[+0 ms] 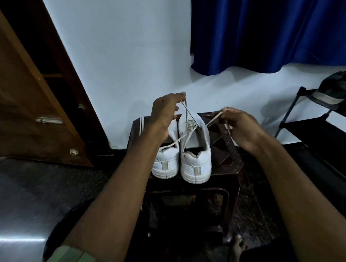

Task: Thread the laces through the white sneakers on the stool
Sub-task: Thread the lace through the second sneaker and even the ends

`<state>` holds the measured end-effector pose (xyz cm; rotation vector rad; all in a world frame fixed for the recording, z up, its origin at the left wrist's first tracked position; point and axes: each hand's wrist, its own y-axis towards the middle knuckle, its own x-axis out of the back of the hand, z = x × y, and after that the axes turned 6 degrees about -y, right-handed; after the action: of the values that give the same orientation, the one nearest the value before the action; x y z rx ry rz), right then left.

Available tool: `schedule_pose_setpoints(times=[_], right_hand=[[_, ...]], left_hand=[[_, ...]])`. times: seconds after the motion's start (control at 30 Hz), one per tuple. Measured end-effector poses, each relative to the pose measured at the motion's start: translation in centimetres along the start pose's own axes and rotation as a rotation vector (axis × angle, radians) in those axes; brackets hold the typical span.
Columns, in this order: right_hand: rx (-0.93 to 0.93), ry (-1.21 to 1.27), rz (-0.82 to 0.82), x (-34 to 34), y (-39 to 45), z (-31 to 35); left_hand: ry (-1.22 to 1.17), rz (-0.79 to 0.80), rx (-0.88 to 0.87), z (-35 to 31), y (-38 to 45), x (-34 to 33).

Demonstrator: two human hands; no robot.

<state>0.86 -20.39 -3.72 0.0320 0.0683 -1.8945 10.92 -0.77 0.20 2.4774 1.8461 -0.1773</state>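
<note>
- One dark stool sits below both hands and carries two white sneakers, heels toward the person.
- One lace runs up from the right sneaker's eyelets, which lie below and between the two grips.
- The left hand pinches one lace end, raised above the shoe; the right hand pinches the other, out to the right and looking slightly nearer the eyelets.

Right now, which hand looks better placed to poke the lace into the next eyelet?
Probably the right hand: its lace end sits low beside the right sneaker. The left hand pulls its end high.
</note>
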Motion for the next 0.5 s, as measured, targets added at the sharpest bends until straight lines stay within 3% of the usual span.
schedule_pose_setpoints(times=[0.07, 0.13, 0.2, 0.3, 0.4, 0.5], right_hand=[[-0.080, 0.362, 0.019, -0.3, 0.4, -0.3], [-0.144, 0.476, 0.022, -0.6, 0.8, -0.5], [-0.182, 0.329, -0.034, -1.0, 1.0, -0.8], [-0.134, -0.141, -0.130, -1.2, 0.1, -0.6], [-0.029, -0.583, 0.014, -0.6, -1.4, 0.8], [-0.037, -0.634, 0.114, 0.7, -1.7, 1.2]], left_hand=[[0.127, 0.046, -0.071, 0.2, -0.1, 0.0], [0.208, 0.137, -0.083, 0.2, -0.3, 0.0], [0.300, 0.193, -0.098, 0.3, -0.3, 0.1], [0.486, 0.165, -0.161, 1.1, 0.3, 0.1], [0.623, 0.185, -0.218, 1.7, 0.7, 0.3], [0.695, 0.324, -0.220, 1.6, 0.5, 0.7]])
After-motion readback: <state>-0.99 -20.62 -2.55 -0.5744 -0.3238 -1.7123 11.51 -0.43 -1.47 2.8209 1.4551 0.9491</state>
